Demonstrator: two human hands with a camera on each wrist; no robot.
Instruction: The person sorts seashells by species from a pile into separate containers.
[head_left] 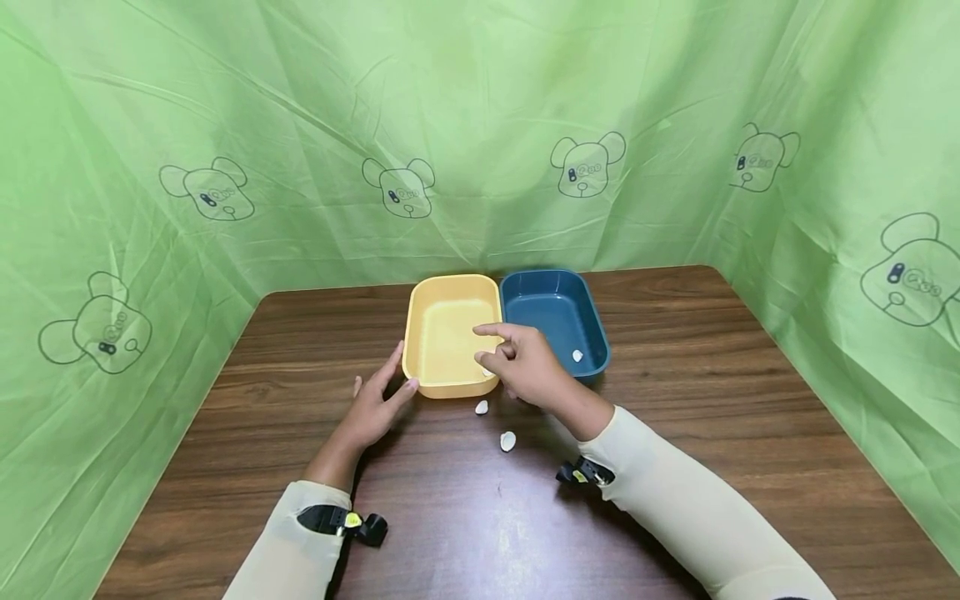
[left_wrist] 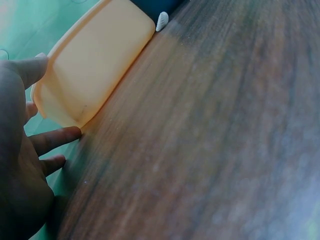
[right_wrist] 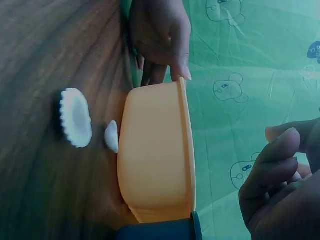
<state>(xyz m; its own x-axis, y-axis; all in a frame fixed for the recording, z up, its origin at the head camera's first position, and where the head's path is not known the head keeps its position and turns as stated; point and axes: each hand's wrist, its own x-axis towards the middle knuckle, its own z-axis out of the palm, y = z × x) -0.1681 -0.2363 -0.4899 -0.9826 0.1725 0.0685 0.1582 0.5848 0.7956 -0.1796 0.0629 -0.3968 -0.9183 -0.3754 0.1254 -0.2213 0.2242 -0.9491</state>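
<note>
My left hand [head_left: 372, 410] rests against the near left corner of a yellow plastic tray [head_left: 417, 342], its thumb on the rim and its fingers along the side. Over the tray's right side hangs my right hand [head_left: 528, 364], index finger and thumb spread apart with nothing seen between them; the other fingers are bent. Just under the thumb a pale bit [head_left: 486, 372], perhaps a shell, shows in the tray. Two white shells lie on the table: one [head_left: 482, 407] close to the yellow tray's front, a ridged one [right_wrist: 76, 118] nearer the person.
A dark blue tray [head_left: 597, 333] stands against the yellow tray's right side, with one white shell [head_left: 577, 356] inside. Both sit near the back of the wooden table [head_left: 675, 375]. Green cloth [head_left: 480, 100] with printed bear heads hangs behind and at both sides.
</note>
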